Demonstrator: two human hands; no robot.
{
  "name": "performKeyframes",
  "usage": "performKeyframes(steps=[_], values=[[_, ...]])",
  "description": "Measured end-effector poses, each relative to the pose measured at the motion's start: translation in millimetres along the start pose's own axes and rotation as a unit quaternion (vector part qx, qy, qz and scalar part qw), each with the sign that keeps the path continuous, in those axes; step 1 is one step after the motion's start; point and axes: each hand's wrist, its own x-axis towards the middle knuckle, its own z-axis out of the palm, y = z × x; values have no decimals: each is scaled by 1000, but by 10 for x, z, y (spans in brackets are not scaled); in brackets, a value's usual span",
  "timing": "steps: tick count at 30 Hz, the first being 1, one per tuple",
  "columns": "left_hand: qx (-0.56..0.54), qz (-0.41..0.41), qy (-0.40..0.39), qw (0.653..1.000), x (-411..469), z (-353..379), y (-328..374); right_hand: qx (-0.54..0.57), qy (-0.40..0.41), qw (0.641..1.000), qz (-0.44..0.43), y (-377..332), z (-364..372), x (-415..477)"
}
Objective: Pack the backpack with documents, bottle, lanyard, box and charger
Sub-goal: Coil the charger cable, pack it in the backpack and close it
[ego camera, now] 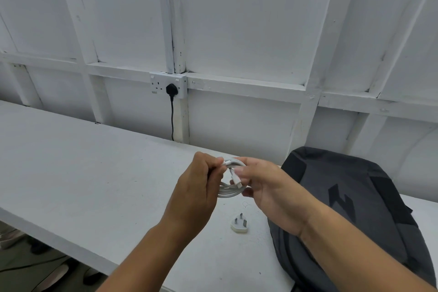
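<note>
Left hand and right hand above white desk, fingers of both clamped on coiled white cable. White plug on desk just left of dark backpack.

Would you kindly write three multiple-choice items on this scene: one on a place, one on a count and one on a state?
1. Where does the white three-pin charger plug lie?
A) on the white table, beside the dark grey fabric backpack
B) inside the backpack
C) on the floor

2. How many plugs sit in the white double wall socket?
A) none
B) one
C) two

3. What are the left hand and right hand doing with the coiled white cable?
A) gripping it between them
B) lying flat beside it
C) pushing it into the backpack

Key:
1 A, it rests pins up on the tabletop left of the backpack.
2 B, a single black plug fills one outlet.
3 A, fingers of both hands curl round the coil.
</note>
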Motion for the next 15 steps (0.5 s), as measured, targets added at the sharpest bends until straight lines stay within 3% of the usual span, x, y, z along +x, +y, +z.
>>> performKeyframes(steps=[4,9,15], values=[[-24,-33,-28,999,-42,9,43,-215,40,976,-4,-45,67,-32],[-50,-49,-21,997,-3,21,93,-421,86,901,-63,-20,150,-114],[-114,-90,-7,989,55,1,176,-405,102,894,-164,50,133,-185]])
